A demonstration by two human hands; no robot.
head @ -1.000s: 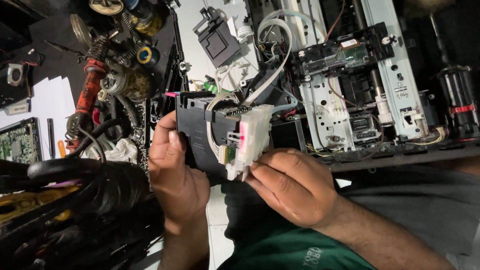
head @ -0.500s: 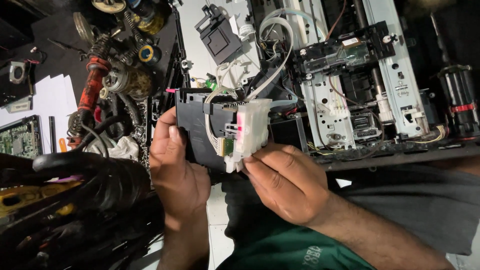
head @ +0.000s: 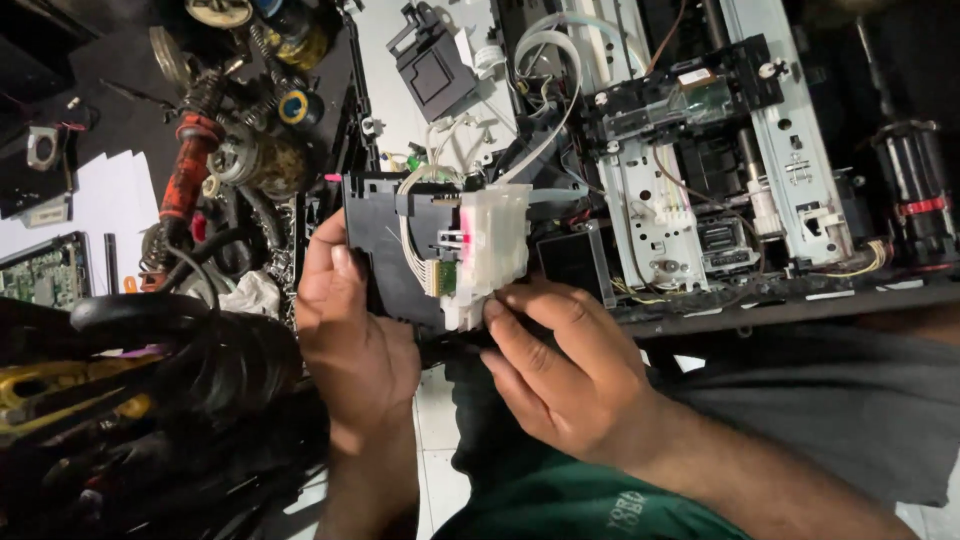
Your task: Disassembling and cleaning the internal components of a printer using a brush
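The carriage (head: 420, 250), a black plastic block w/ a translucent white ink unit (head: 495, 250) clipped on its right side, is sitting at centre frame, held up in front of the open printer (head: 720, 190). A pink stain is showing through the ink unit near its top left; what else is inside it can't be told. A white ribbon cable (head: 408, 225) is looping across the carriage face down to a small green board (head: 447, 275).

The left hand (head: 350, 340) is gripping the carriage from the left, thumb lying on its front edge, fingers wrapped behind. The right hand (head: 565, 375) is coming in from lower right, fingertips pressing on the ink unit's bottom edge, thumb tucked under; it's grasping that lower corner.

White tubes (head: 555, 90) are arcing from the carriage area up into the printer at upper centre. A loose black part (head: 432, 65) is lying on the white surface at top centre. A red-handled tool (head: 190, 170) and round metal parts are crowding the upper left. A circuit board (head: 42, 272) is lying at far left, white paper (head: 100, 200) just above it. Black coiled cable (head: 200, 365) is filling the lower left.
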